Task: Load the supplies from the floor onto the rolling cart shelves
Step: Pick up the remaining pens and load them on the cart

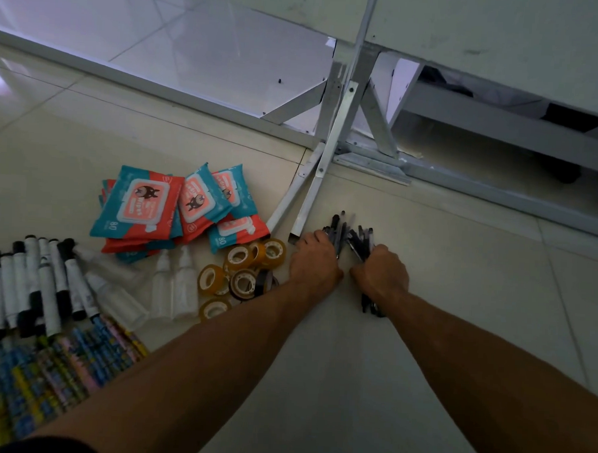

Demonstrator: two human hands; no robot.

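pale tiled floor; grey metal frame legs standing on it.

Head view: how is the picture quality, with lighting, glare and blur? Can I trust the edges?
Head view: dim overall, with a bright purplish sheen on the tiled floor at upper left. The pens between the left hand and right hand read only as a dark cluster. The colourful packs at lower left are smeared, and wide-angle bending curves straight lines near the edges.

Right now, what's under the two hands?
A pile of dark pens lies under the left hand and right hand, ends sticking out. The middle of the pile is covered.
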